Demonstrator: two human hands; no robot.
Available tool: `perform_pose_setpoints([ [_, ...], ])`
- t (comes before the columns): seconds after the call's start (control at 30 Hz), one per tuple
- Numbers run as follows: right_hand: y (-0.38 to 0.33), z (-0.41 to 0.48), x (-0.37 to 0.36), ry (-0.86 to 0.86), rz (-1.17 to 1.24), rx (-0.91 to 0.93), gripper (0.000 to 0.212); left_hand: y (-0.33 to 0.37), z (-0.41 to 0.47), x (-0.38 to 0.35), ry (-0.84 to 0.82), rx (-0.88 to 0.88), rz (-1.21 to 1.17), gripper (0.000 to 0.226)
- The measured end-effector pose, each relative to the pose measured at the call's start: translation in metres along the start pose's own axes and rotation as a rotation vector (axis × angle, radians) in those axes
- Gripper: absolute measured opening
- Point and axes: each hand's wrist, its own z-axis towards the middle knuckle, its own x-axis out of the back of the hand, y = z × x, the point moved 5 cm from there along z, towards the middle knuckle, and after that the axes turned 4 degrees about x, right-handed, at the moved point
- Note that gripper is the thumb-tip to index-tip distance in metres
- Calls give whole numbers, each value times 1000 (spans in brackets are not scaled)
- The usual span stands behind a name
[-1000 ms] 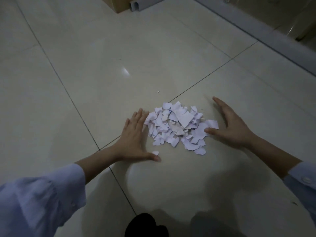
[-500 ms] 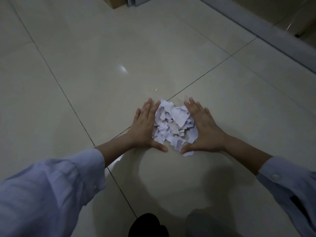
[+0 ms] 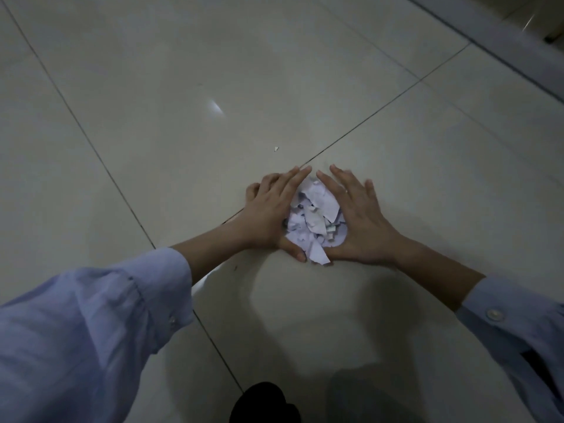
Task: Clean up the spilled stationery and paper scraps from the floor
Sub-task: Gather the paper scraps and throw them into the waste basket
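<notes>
A small heap of torn white paper scraps [image 3: 314, 221] lies on the pale tiled floor [image 3: 183, 87]. My left hand [image 3: 270, 212] presses against the heap's left side with straight fingers. On the other side, my right hand [image 3: 360, 221] does the same, fingers straight. The two sets of fingertips nearly meet beyond the heap, and both thumbs close in at its near edge. One scrap [image 3: 319, 257] sticks out between the thumbs. A tiny stray scrap [image 3: 276, 149] lies alone on the floor beyond the hands.
A grey baseboard strip [image 3: 503, 41] runs along the upper right. Dark grout lines cross the tiles. A dark shoe tip [image 3: 265, 403] shows at the bottom edge. No stationery is in view.
Both hands have slid inward from either side, pushing the spread scraps into a tight heap. The fingertips have come nearly together beyond it.
</notes>
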Motion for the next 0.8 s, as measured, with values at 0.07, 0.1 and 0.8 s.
perform_pose_setpoints([
  [0.07,1,1,-2,60,-17,7,105,1,0,1,26,-20,-10,141],
  [0.1,2,1,-4,90,-41,20,98,1,0,1,34,-21,-22,139],
  [0.8,-11,4,0,266,-43,29,35,-2,6,-4,198,-25,-324,60],
])
